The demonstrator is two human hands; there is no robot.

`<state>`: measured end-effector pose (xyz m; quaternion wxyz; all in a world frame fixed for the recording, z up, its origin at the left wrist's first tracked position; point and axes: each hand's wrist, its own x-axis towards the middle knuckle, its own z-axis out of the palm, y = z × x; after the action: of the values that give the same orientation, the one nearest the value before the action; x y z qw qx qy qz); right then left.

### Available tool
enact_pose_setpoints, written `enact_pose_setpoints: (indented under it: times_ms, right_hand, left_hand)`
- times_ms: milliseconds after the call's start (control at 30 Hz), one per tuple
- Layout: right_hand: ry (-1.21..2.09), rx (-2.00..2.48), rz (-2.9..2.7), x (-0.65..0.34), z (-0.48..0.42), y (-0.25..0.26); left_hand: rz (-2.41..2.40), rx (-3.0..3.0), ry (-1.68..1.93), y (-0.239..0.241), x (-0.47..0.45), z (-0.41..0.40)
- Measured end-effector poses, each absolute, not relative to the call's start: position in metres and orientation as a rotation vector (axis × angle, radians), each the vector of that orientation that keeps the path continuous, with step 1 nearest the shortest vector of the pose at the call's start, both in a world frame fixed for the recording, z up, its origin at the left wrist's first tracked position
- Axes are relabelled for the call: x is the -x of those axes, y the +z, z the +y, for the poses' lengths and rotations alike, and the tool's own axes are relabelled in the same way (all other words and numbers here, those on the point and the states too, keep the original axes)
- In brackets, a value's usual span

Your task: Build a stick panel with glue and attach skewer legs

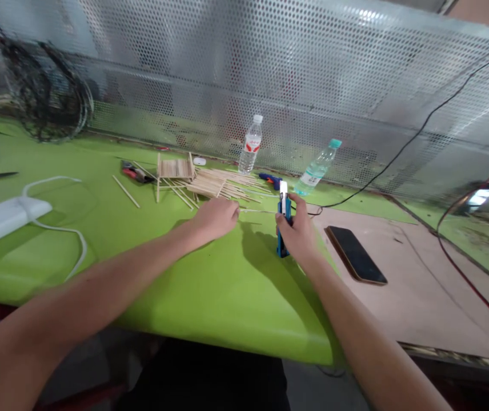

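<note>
My right hand (pixel 297 231) is closed round a blue glue gun (pixel 283 212) with a white nozzle, standing it upright on the green table (pixel 210 285). My left hand (pixel 215 217) lies knuckles up on the table with its fingers pinched on a thin wooden stick (pixel 256 211) that points toward the glue gun. Just beyond the left hand lies a heap of wooden sticks (pixel 219 185) and a small frame of glued sticks (pixel 175 169).
Two plastic water bottles (pixel 250 145) (pixel 316 168) stand near the perforated metal wall (pixel 270 68). A phone (pixel 355 254) lies face up on the brown board at right. A white power strip (pixel 0 220) with cable lies left. Red-handled pliers (pixel 133 171) and black and red cables lie about.
</note>
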<state>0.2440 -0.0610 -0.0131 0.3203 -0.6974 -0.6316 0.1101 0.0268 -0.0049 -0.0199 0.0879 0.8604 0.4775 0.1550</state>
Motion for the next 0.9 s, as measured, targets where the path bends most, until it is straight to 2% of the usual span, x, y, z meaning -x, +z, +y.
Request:
enact_pose_setpoints:
  times_ms: [267, 567, 900]
  right_hand:
    - [0.143, 1.862, -2.074, -0.219, -0.085, -0.004]
    - [0.322, 1.798, -2.148, -0.214, -0.092, -0.006]
    - [0.329, 1.807, -2.2, -0.207, -0.092, -0.007]
  left_hand:
    - [1.469, -2.544, 0.428, -0.025, -0.024, 0.001]
    - [1.428, -2.623, 0.371, -0.029, -0.023, 0.0]
    - [1.507, -2.659, 0.371, -0.033, -0.029, -0.004]
